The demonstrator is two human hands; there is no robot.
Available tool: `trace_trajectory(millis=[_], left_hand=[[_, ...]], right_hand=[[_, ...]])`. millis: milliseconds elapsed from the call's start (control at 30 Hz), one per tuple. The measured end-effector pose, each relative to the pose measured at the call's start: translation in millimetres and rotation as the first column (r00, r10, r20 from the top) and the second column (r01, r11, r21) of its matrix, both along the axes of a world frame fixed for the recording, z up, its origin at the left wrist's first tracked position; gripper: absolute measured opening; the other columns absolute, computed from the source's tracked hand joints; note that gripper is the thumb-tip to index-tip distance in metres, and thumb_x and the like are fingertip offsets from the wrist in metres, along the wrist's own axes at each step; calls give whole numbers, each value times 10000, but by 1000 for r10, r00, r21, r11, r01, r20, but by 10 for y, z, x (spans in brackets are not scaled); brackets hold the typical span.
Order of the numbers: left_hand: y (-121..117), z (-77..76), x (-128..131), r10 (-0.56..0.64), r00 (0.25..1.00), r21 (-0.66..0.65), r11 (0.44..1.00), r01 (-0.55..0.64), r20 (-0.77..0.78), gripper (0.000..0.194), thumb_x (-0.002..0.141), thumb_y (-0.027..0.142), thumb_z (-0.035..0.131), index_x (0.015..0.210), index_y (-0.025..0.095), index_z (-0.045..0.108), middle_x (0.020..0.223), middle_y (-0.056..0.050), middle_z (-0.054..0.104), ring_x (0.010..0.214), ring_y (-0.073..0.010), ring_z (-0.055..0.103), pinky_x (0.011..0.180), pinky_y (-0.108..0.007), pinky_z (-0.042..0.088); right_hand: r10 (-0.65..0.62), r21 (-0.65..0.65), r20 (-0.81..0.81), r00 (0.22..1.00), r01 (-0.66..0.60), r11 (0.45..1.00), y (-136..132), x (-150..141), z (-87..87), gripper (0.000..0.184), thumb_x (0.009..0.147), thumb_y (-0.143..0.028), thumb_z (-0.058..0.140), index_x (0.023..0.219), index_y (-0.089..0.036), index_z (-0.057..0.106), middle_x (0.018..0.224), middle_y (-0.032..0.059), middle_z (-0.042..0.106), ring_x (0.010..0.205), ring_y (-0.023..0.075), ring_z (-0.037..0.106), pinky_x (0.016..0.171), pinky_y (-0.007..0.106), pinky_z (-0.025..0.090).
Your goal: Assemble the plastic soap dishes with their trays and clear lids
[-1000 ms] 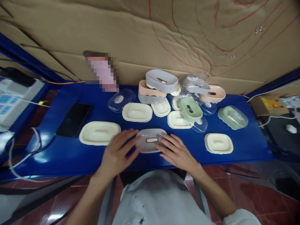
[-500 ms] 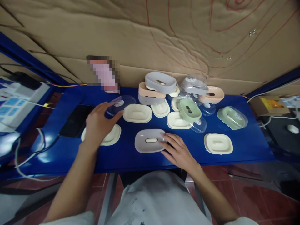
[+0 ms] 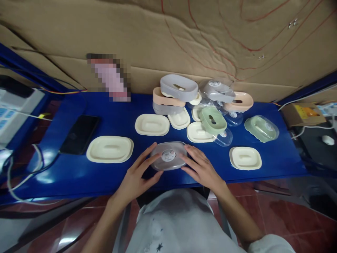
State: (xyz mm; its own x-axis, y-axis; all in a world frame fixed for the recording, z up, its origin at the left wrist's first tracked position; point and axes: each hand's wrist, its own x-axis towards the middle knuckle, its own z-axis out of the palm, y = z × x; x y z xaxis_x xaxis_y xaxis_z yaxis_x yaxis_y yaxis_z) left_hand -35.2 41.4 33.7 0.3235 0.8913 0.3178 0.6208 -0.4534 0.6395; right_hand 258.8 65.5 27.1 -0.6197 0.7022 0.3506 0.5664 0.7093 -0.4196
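Left hand: the left hand [image 3: 133,179] has its fingers spread and pressed to the 9 o'clock end of the grey soap dish [image 3: 169,156], thumb on the near rim.
Right hand: the right hand [image 3: 202,169] mirrors it at the 3 o'clock end, fingers open and laid along the rim, clasping rather than closed into a fist.
Soap dish: grey oval base under a clear lid [image 3: 168,151] with a round sticker on top; it sits on the blue table [image 3: 79,175] near its front edge, at 6 o'clock of the whole spread.
Lid seating: probably down on the base all round, though glare hides the rim line.
Long axis: runs 9 to 3 o'clock, parallel to the table's front edge; the sticker faces up.
Neighbours: large cream tray [image 3: 110,149] at its 9 o'clock, small cream tray [image 3: 245,158] at 3 o'clock, the pile of dishes [image 3: 179,93] at 12 o'clock, black phone [image 3: 79,134] far left.
Risk, tilt: uneven pressure from one side could cock the lid so that one end rides up.
Risk, slide: the dish lies close to the front edge; a push toward 6 o'clock could carry it off the table.
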Motion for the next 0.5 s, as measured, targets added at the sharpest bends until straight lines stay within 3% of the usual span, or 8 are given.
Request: trace_trajectory(millis=[233, 400, 500], left_hand=[[4, -47, 3, 79, 997, 20, 997, -79, 22, 530, 942, 371, 792, 1426, 304, 587, 1603, -124, 541, 1403, -317, 627, 1143, -524, 573], [37, -82, -19, 73, 996, -47, 996, -71, 49, 481, 928, 428, 799, 1348, 287, 613, 1558, -124, 588, 1382, -324, 644, 1119, -524, 586], [23, -93, -12, 75, 997, -24, 997, -74, 37, 495, 939, 402, 792, 1378, 287, 596, 1583, -126, 563, 1393, -317, 635, 1126, -518, 582]], right_hand=[[31, 63, 44, 999, -34, 997, -62, -44, -25, 615, 1055, -103, 579, 1631, -277, 451, 1649, 89, 509, 1631, 273, 305, 1271, 481, 466], [31, 49, 98, 995, -36, 998, -59, -91, -44, 589, 1052, -88, 562, 1599, -296, 500, 1674, 64, 477, 1633, 271, 300, 1281, 497, 451], [29, 46, 67, 997, -32, 998, -55, -79, -67, 581, 1062, -118, 574, 1603, -314, 490, 1656, 52, 501, 1627, 268, 314, 1291, 531, 432]])
